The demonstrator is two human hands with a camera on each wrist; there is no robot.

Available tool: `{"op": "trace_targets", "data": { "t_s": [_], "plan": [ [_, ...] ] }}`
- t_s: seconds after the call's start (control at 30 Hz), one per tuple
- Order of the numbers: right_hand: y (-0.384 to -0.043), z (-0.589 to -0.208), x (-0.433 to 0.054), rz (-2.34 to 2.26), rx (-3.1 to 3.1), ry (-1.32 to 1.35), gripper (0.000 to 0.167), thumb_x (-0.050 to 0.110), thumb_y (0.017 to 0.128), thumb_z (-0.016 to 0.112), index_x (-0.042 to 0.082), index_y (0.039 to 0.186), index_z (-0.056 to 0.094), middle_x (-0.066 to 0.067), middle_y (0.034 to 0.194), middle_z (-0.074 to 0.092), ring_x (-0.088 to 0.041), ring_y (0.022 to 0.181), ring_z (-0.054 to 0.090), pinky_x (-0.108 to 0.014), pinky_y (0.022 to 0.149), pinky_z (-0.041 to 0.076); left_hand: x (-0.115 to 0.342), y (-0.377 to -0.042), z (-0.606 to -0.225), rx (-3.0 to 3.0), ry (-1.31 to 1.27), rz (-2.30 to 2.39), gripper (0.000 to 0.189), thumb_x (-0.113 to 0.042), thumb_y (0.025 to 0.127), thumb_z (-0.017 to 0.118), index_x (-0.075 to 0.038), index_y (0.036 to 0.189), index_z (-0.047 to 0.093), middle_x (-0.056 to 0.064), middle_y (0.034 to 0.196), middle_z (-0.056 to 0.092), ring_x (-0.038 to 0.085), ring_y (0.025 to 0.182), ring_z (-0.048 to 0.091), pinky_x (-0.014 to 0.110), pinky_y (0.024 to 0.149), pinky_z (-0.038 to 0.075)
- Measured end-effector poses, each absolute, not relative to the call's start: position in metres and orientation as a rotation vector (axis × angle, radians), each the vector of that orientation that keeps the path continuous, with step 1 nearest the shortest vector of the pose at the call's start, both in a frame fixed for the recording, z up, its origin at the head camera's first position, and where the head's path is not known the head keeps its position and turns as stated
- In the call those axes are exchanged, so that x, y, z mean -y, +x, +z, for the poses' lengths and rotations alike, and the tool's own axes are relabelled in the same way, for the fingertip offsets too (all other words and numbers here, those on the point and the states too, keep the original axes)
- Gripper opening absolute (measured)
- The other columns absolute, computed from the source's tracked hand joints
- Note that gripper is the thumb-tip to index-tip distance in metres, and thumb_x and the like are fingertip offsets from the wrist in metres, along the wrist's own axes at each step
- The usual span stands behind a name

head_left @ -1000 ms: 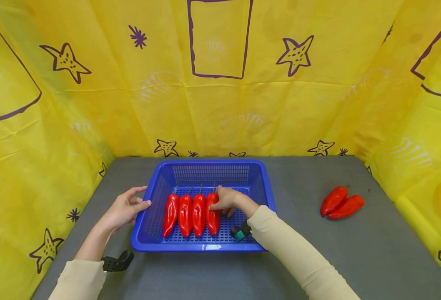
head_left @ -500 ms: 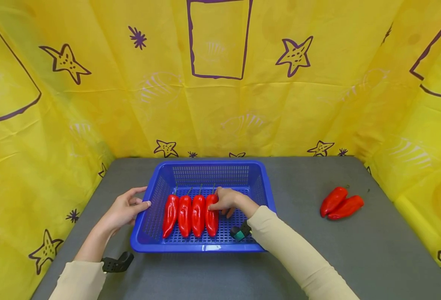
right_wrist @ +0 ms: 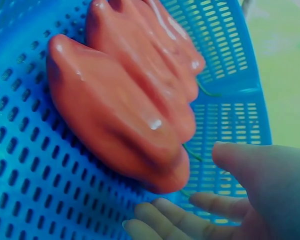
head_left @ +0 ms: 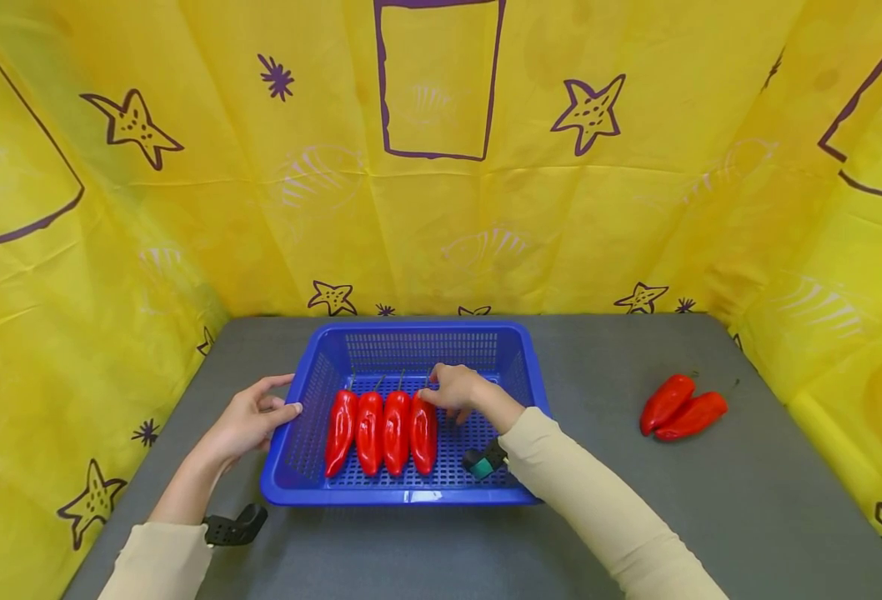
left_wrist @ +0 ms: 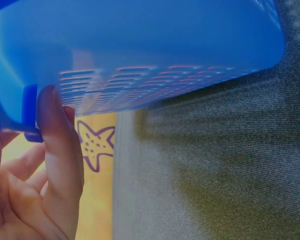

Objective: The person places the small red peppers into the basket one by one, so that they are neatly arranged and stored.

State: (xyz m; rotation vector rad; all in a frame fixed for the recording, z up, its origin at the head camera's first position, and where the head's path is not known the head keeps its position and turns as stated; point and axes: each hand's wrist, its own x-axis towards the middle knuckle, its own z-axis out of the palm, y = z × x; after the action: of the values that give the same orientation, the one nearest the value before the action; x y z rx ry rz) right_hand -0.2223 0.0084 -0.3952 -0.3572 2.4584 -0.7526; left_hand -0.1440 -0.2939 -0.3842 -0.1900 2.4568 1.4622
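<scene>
A blue plastic basket (head_left: 426,496) stands on the grey table, with several red peppers (head_left: 369,433) lying side by side in it, stems toward the far wall. My left hand (head_left: 257,417) pinches the basket's left rim; in the left wrist view its thumb (left_wrist: 52,115) lies against the blue rim. Over the stem end of the rightmost pepper (head_left: 423,442) is my right hand (head_left: 462,390), holding nothing. The right wrist view has that hand's fingers (right_wrist: 165,217) spread apart, a gap between them and the nearest pepper (right_wrist: 115,105).
Two more red peppers, one (head_left: 666,403) leaning against the other (head_left: 694,415), lie on the grey table (head_left: 598,500) right of the basket. A yellow cloth (head_left: 426,225) with drawn starfish hangs behind the table and on both sides.
My right hand has let go of the rightmost pepper and lifted slightly up and away from it. That pepper shifted a little left before the release. The left hand stays on the rim.
</scene>
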Motion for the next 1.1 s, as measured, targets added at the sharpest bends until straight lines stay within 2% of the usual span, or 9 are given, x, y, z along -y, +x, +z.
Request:
{"op": "trace_targets", "data": {
  "t_s": [0.13, 0.3, 0.47, 0.57, 0.7, 0.83, 1.1],
  "plan": [
    [-0.222, -0.39, -0.012, -0.718, -2.513, -0.432, 0.044, 0.033, 0.091, 0.056, 0.007, 0.125, 0.049, -0.01, 0.078, 0.061, -0.028, 0.071, 0.066, -0.036, 0.057, 0.056, 0.293, -0.144, -0.384, -2.455, -0.191, 1.467, 0.069, -0.024, 0.088, 0.062, -0.008, 0.143, 0.025, 0.017, 0.096, 0.06, 0.023, 0.069, 0.066, 0.041, 0.06, 0.056],
    [-0.223, -0.384, -0.019, -0.708, -2.583, -0.52, 0.042, 0.033, 0.09, 0.057, 0.008, 0.123, 0.052, -0.01, 0.092, 0.062, -0.027, 0.062, 0.066, -0.031, 0.053, 0.054, 0.293, -0.144, -0.383, -2.454, -0.189, 1.466, 0.069, -0.025, 0.088, 0.062, -0.008, 0.143, 0.025, 0.017, 0.097, 0.06, 0.023, 0.069, 0.066, 0.041, 0.06, 0.056],
    [-0.223, -0.377, -0.026, -0.726, -2.622, -0.609, 0.039, 0.032, 0.09, 0.057, 0.006, 0.118, 0.055, -0.006, 0.081, 0.062, -0.021, 0.056, 0.063, -0.024, 0.052, 0.049, 0.293, -0.145, -0.383, -2.455, -0.188, 1.463, 0.069, -0.025, 0.088, 0.062, -0.008, 0.143, 0.025, 0.017, 0.096, 0.06, 0.023, 0.069, 0.066, 0.041, 0.06, 0.056],
    [-0.222, -0.373, -0.03, -0.735, -2.649, -0.662, 0.039, 0.031, 0.089, 0.059, 0.005, 0.117, 0.055, -0.002, 0.079, 0.062, -0.015, 0.058, 0.06, -0.024, 0.057, 0.048, 0.293, -0.145, -0.383, -2.452, -0.19, 1.461, 0.069, -0.025, 0.088, 0.062, -0.008, 0.143, 0.024, 0.017, 0.096, 0.06, 0.023, 0.07, 0.066, 0.041, 0.061, 0.056],
    [-0.22, -0.365, -0.034, -0.782, -2.666, -0.708, 0.038, 0.029, 0.089, 0.06, 0.003, 0.117, 0.056, -0.005, 0.086, 0.065, -0.012, 0.066, 0.057, -0.026, 0.064, 0.049, 0.293, -0.145, -0.383, -2.451, -0.192, 1.461, 0.069, -0.025, 0.088, 0.062, -0.008, 0.143, 0.025, 0.017, 0.096, 0.06, 0.023, 0.07, 0.066, 0.04, 0.061, 0.056],
    [-0.217, -0.358, -0.039, -0.836, -2.67, -0.753, 0.037, 0.028, 0.089, 0.059, 0.003, 0.116, 0.056, -0.008, 0.092, 0.066, -0.013, 0.069, 0.059, -0.027, 0.063, 0.049, 0.293, -0.145, -0.383, -2.452, -0.19, 1.462, 0.069, -0.025, 0.088, 0.062, -0.008, 0.143, 0.025, 0.017, 0.096, 0.06, 0.023, 0.07, 0.066, 0.04, 0.061, 0.056],
    [-0.213, -0.348, -0.051, -0.931, -2.698, -0.764, 0.033, 0.028, 0.089, 0.06, 0.009, 0.115, 0.056, -0.006, 0.096, 0.068, -0.013, 0.075, 0.064, -0.026, 0.064, 0.05, 0.294, -0.144, -0.383, -2.463, -0.184, 1.448, 0.069, -0.026, 0.088, 0.062, -0.008, 0.143, 0.025, 0.017, 0.095, 0.06, 0.022, 0.07, 0.065, 0.039, 0.06, 0.056]
  ]
}}
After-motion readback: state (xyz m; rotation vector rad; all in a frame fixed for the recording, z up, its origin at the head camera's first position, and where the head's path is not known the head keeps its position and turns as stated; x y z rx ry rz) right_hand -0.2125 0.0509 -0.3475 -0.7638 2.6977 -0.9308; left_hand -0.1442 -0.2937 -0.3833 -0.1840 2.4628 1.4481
